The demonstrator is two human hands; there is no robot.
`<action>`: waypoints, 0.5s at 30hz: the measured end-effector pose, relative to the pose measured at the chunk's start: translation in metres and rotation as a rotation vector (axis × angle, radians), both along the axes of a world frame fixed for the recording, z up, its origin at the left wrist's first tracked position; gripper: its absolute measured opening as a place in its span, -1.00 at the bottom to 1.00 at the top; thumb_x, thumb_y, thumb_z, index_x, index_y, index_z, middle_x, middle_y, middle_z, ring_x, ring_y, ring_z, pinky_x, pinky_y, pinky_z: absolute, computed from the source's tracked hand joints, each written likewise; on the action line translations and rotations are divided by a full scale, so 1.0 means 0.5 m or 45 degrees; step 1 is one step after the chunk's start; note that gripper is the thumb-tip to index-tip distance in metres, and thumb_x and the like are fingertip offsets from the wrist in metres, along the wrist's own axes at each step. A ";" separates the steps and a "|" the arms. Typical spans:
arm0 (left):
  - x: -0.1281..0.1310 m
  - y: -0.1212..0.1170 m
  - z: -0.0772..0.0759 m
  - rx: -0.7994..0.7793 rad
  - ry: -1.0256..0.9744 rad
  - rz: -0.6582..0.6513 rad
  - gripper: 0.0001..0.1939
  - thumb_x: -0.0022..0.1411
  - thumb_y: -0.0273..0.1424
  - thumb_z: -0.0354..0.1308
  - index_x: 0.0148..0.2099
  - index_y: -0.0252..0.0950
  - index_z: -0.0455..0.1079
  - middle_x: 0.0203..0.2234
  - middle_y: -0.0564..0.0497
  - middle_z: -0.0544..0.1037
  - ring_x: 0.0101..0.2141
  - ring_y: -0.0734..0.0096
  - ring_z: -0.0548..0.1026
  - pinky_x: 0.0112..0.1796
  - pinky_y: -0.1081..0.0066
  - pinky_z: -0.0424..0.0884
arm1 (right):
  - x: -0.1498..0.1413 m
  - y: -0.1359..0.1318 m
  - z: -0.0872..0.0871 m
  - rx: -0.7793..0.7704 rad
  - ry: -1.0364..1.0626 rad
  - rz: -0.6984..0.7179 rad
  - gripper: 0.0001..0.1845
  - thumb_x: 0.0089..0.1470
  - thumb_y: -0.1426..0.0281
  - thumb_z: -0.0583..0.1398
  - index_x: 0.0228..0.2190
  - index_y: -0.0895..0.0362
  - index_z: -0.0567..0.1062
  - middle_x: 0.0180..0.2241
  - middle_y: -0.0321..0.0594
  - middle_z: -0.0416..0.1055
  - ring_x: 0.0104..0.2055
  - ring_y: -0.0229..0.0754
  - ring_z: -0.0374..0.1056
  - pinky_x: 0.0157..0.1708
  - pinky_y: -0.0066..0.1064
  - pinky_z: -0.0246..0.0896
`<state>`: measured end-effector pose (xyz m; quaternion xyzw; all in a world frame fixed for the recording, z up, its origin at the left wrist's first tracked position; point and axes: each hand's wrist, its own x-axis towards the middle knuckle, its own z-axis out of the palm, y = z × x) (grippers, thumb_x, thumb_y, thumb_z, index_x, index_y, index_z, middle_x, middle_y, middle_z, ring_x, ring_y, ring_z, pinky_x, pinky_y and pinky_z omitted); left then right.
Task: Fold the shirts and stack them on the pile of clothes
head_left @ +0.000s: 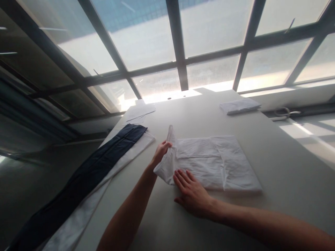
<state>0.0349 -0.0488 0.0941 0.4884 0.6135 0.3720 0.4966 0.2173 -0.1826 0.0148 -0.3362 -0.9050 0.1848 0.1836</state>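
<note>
A white garment [199, 162], folded into a flat rectangle, lies on the white table [183, 122] in front of me. Its left end is lifted, and my left hand [162, 150] grips that raised edge, fingers closed on the cloth. My right hand [192, 193] rests flat near the lower left of the folded part, with the fingers stretched out and pressing on the fabric. The garment's right end has a folded-over section with a visible crease.
Dark trousers [104, 158] and a white cloth [125, 151] hang over the table's left edge. Paper sheets [140, 111] lie at the back left, a small folded white cloth [240, 105] at the back right. Large windows [211, 66] stand behind the table.
</note>
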 end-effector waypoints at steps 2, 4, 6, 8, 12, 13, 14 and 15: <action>0.030 0.008 0.001 0.056 -0.032 0.014 -0.75 0.00 -0.23 0.23 -0.30 -0.29 0.44 -0.65 0.18 0.32 -0.59 0.49 0.27 -0.55 0.48 0.13 | 0.009 -0.010 0.010 -0.011 0.018 -0.046 -0.21 0.30 0.21 0.19 0.39 0.32 0.12 0.41 0.16 0.07 0.48 0.14 -0.12 0.43 0.09 -0.14; 0.067 0.015 0.003 0.066 -0.071 0.017 -0.80 -0.02 -0.27 0.21 -0.35 -0.28 0.40 -0.66 0.19 0.28 -0.61 0.52 0.23 -0.56 0.48 0.09 | 0.016 -0.024 0.013 -0.019 0.039 -0.096 -0.24 0.30 0.27 0.16 0.39 0.29 0.12 0.41 0.11 0.09 0.48 0.10 -0.10 0.43 0.05 -0.12; 0.103 0.017 0.004 0.056 -0.113 0.004 -0.83 -0.04 -0.30 0.19 -0.37 -0.26 0.36 -0.67 0.20 0.26 -0.63 0.54 0.19 -0.58 0.47 0.06 | 0.021 -0.033 0.009 -0.021 0.044 -0.104 -0.23 0.29 0.29 0.16 0.40 0.30 0.10 0.41 0.10 0.08 0.48 0.09 -0.10 0.43 0.03 -0.11; 0.135 0.011 0.002 0.057 -0.147 -0.027 -0.84 -0.04 -0.32 0.17 -0.36 -0.25 0.35 -0.67 0.21 0.24 -0.65 0.56 0.16 -0.59 0.47 0.03 | 0.025 -0.035 0.000 -0.027 0.029 -0.071 -0.19 0.27 0.28 0.19 0.41 0.31 0.08 0.42 0.11 0.04 0.49 0.10 -0.14 0.44 0.03 -0.13; 0.179 -0.012 -0.015 0.087 -0.170 -0.086 -0.77 0.02 -0.33 0.16 -0.23 -0.28 0.41 -0.65 0.20 0.25 -0.66 0.56 0.14 -0.59 0.46 0.01 | 0.028 -0.028 -0.006 -0.051 0.008 -0.019 -0.10 0.23 0.19 0.24 0.40 0.36 0.08 0.42 0.18 0.01 0.50 0.14 -0.18 0.44 0.06 -0.17; 0.185 -0.017 -0.023 0.102 -0.165 -0.093 -0.73 0.04 -0.34 0.15 -0.17 -0.29 0.44 -0.64 0.18 0.27 -0.65 0.55 0.14 -0.59 0.45 0.03 | 0.029 -0.028 -0.001 -0.052 0.018 -0.022 -0.10 0.22 0.18 0.25 0.39 0.37 0.10 0.41 0.19 0.05 0.49 0.16 -0.15 0.44 0.06 -0.17; 0.191 -0.021 -0.033 0.120 -0.155 -0.095 -0.67 0.06 -0.35 0.15 -0.10 -0.32 0.46 -0.62 0.16 0.30 -0.63 0.53 0.15 -0.58 0.45 0.05 | 0.030 -0.031 0.008 -0.052 0.036 -0.033 -0.12 0.22 0.17 0.26 0.37 0.36 0.14 0.39 0.19 0.10 0.47 0.17 -0.09 0.43 0.06 -0.16; 0.195 -0.024 -0.045 0.139 -0.139 -0.088 -0.60 0.07 -0.37 0.15 -0.01 -0.35 0.46 -0.59 0.13 0.34 -0.61 0.51 0.18 -0.56 0.44 0.08 | 0.032 -0.037 0.019 -0.053 0.060 -0.047 -0.18 0.22 0.18 0.26 0.34 0.33 0.21 0.36 0.17 0.18 0.44 0.18 0.00 0.42 0.05 -0.12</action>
